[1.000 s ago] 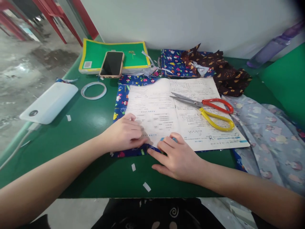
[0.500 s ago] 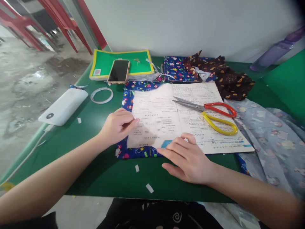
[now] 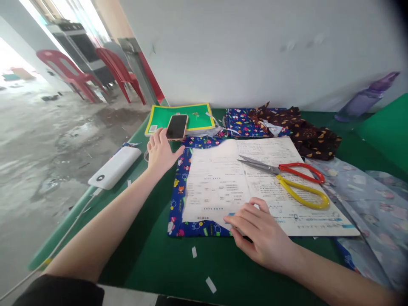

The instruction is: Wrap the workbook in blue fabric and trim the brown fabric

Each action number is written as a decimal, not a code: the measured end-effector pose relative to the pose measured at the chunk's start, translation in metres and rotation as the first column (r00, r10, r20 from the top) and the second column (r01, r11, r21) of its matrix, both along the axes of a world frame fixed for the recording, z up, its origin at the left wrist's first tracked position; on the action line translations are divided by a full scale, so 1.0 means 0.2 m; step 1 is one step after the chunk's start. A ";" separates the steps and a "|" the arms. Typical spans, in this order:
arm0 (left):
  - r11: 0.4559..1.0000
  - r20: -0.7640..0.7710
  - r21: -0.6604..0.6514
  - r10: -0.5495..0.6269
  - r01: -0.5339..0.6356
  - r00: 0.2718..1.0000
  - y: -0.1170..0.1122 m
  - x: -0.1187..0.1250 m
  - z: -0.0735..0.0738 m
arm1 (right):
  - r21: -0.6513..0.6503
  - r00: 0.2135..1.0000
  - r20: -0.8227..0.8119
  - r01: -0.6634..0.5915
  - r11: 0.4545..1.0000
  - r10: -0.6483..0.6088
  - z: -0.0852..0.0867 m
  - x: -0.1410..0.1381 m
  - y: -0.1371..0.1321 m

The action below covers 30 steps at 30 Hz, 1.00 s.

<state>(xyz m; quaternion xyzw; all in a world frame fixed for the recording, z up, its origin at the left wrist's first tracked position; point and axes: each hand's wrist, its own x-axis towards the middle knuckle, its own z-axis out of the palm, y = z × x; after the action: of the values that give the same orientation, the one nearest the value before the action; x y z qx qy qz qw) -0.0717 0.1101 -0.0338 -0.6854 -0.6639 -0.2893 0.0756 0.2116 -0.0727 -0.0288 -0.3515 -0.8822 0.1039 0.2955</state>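
My left hand is open, thumb spread, beside the phone and over a roll of tape that it mostly hides. Whether its fingertips touch the phone I cannot tell. My right hand lies loosely open at the lower edge of an open book, fingers slightly bent, holding nothing. Blue patterned fabric shows under the book along its left and lower sides. Scissors with one red and one yellow handle rest across the right page, blades slightly apart.
A white power bank with a cable lies at left. At the back are a green book under the phone, brown patterned fabric and a purple bottle. Pale printed fabric covers the right side. Small white scraps lie in front.
My left hand has moved from the book's left edge up and away toward the phone and tape roll, its fingers opening out. My right hand stays at the book's lower edge. The view has tilted up.
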 end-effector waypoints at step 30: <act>0.955 0.206 -0.268 -0.072 0.127 0.976 0.06 0.28 0.04 | -0.700 0.104 -0.700 -0.295 0.650 -0.707 0.00 -0.46 0.91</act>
<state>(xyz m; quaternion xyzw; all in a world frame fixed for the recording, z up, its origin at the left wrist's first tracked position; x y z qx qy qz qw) -0.0149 0.1212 -0.0266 -0.6903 -0.6669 -0.2616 -0.1016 0.1198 0.1090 -0.0279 -0.4126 -0.2712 0.5867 0.6418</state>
